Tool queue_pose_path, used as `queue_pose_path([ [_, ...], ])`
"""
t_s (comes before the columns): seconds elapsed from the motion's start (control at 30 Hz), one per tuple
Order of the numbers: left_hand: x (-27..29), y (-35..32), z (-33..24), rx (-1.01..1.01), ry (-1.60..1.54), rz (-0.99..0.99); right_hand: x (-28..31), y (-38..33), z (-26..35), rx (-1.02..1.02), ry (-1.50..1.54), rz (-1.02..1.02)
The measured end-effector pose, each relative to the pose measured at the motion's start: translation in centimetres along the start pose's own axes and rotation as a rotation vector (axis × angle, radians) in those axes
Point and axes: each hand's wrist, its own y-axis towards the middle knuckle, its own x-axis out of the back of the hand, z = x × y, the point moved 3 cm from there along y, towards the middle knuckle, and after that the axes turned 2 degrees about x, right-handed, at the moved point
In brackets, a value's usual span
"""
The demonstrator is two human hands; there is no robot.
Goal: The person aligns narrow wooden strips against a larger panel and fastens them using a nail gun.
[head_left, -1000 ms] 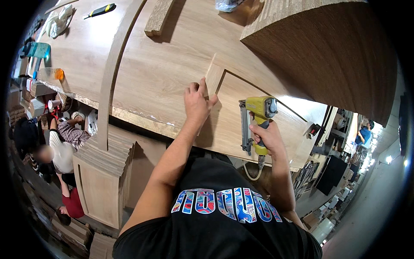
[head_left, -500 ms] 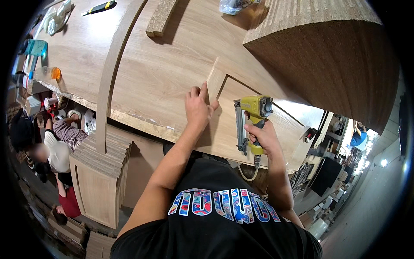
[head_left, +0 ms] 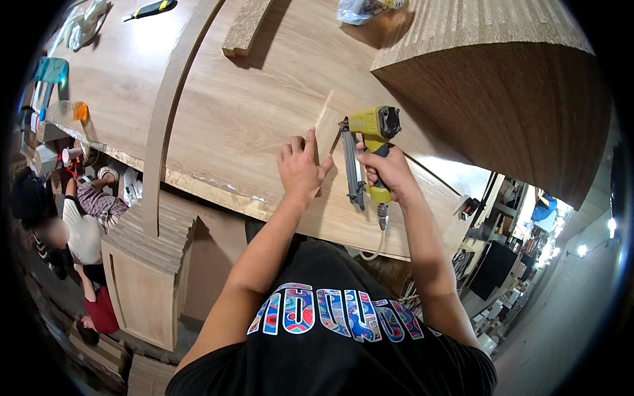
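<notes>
My right hand point(head_left: 389, 173) is wrapped around the handle of a yellow-green pneumatic nail gun point(head_left: 373, 122). The gun's nose meets, or hovers just over, the upper left corner of a pale wooden frame point(head_left: 328, 122); contact is hard to tell. An air hose point(head_left: 380, 245) runs from the base of its handle. Just left of the gun, my left hand point(head_left: 302, 168) lies with fingers stretched and thumb apart against the frame's left strip. Part of the frame is hidden behind the gun and my right hand.
A tall curved stack of boards point(head_left: 489, 99) stands at the right. A long thin strip point(head_left: 165, 125) crosses the workbench point(head_left: 257, 119) at the left, beyond a short board point(head_left: 246, 30). A utility knife point(head_left: 150, 10) lies far left. Stacked panels point(head_left: 142, 284) and people are below left.
My right hand has moved the nail gun up and left, onto or just over the frame's corner. My left hand has stayed at the frame's left strip.
</notes>
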Motion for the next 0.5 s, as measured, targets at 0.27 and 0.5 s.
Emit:
queue_pose_path([
  [0.27,-0.2,-0.1,-0.2,-0.006,0.042,-0.04,-0.3,1.8,0.5,-0.005,-0.131,0.012],
  [0.5,0.1,-0.3,-0.4,0.006,0.06,-0.048,0.5,2.6,3.3,0.019,-0.193,0.03],
])
